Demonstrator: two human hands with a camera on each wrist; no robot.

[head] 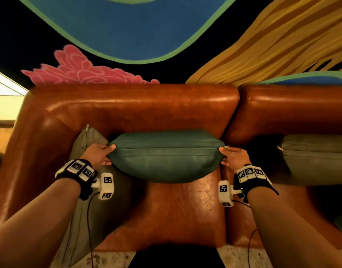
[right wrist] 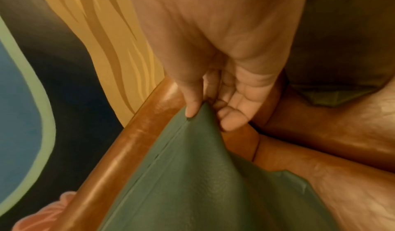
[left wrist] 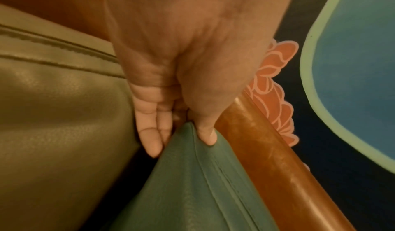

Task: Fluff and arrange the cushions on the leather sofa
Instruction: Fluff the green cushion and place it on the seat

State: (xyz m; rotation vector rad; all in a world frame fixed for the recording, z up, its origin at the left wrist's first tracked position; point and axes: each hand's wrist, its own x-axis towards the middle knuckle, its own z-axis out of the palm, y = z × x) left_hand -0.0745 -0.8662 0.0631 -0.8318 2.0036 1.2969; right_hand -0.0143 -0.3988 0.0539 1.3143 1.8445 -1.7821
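Note:
A teal leather cushion (head: pixel 164 157) hangs lengthwise in front of the brown leather sofa's backrest (head: pixel 137 105), above the seat (head: pixel 181 209). My left hand (head: pixel 105 154) pinches its left corner (left wrist: pixel 188 133) between thumb and fingers. My right hand (head: pixel 227 156) pinches the right corner (right wrist: pixel 200 114) near the zipper pull. An olive-grey cushion (head: pixel 83 144) leans against the left armrest beside my left hand, and shows large in the left wrist view (left wrist: pixel 59 99). Another olive-grey cushion (head: pixel 317 157) lies on the adjoining seat at the right.
Behind the sofa rises a painted wall (head: pixel 127 31) with blue, pink and yellow shapes. The left armrest (head: pixel 31 151) bounds the seat. A seam (head: pixel 232 120) splits the two sofa sections. Speckled floor (head: pixel 108 260) shows at the bottom.

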